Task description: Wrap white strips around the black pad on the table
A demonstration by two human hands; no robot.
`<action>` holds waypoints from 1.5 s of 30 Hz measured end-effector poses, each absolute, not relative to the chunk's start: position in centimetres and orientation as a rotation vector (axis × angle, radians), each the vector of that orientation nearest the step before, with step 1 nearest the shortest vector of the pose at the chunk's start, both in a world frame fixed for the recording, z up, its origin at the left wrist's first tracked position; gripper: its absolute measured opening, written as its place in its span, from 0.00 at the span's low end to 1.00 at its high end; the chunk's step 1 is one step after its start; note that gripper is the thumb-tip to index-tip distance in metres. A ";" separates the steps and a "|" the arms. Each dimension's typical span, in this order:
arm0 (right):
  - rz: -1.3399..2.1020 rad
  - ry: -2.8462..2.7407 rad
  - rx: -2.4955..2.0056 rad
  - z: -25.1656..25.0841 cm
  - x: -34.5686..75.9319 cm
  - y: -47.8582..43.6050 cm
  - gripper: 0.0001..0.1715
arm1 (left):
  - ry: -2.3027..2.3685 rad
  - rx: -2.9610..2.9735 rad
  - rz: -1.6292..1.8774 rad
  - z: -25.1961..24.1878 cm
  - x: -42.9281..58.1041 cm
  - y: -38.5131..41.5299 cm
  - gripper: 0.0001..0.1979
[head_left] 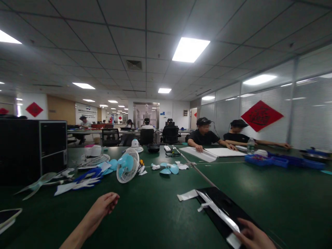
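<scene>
My left hand (103, 205) is raised over the green table (145, 221), its fingers curled in against the thumb; whether anything is inside cannot be seen. At the lower right, my right hand (252, 235) has its thumb and fingers at the near end of a glossy white strip (220, 212). That strip lies slantwise over a flat black sheet-like thing (233, 204). A short white tab (188, 195) sticks out at the far left corner of the black thing, and a smaller white piece (204, 206) juts from the strip's side.
A fan head with blue blades (127, 166), loose blue blades (169, 168) and white-and-blue gloves (80, 183) lie ahead. A black computer case (20, 152) stands left. Blue trays (259, 160) and a bottle (250, 146) are at right. Two co-workers sit across, one handling white sheets (223, 152).
</scene>
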State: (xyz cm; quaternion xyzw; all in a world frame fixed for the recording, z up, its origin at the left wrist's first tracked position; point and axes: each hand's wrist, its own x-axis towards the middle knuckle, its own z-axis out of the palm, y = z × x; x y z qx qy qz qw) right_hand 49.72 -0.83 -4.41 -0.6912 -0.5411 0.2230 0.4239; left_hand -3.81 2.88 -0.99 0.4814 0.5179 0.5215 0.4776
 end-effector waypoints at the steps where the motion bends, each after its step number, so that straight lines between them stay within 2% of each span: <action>1: 0.602 -1.332 -1.697 -4.3 49.6 -0.8 0.30 | 1.264 1.179 1.275 -1.0 -3.8 2.9 0.25; 5: 0.706 -1.323 -1.604 -3.4 48.9 -0.9 0.34 | 1.247 1.202 1.263 -1.5 -4.0 3.2 0.25; 8: 0.620 -1.380 -1.578 -1.9 48.1 -0.9 0.34 | 1.241 1.208 1.255 -1.8 -4.2 3.4 0.25; 16: 0.059 -1.562 -1.470 3.2 43.9 2.5 0.24 | 1.276 1.200 1.231 -0.8 -3.6 2.9 0.26; 19: -0.247 -1.692 -1.518 3.6 42.2 6.2 0.20 | 1.287 1.198 1.229 -0.9 -3.7 2.9 0.26; 22: -0.390 -1.875 -1.644 2.5 40.3 9.7 0.18 | 1.275 1.197 1.229 -1.2 -3.9 3.0 0.26; 31: -0.264 -2.204 -1.745 -0.9 37.8 12.3 0.12 | 1.265 1.197 1.252 -1.3 -3.8 3.2 0.26; 37: -0.337 -1.945 -1.862 0.2 44.7 11.9 0.17 | 1.228 1.215 1.254 -2.0 -4.4 3.7 0.25; 41: -0.245 -1.747 -2.077 -1.2 50.0 11.3 0.13 | 1.226 1.229 1.244 -2.0 -4.4 3.6 0.25; 45: -0.079 -1.676 -2.061 -2.4 52.2 10.9 0.12 | 1.244 1.234 1.224 -2.3 -4.6 3.7 0.24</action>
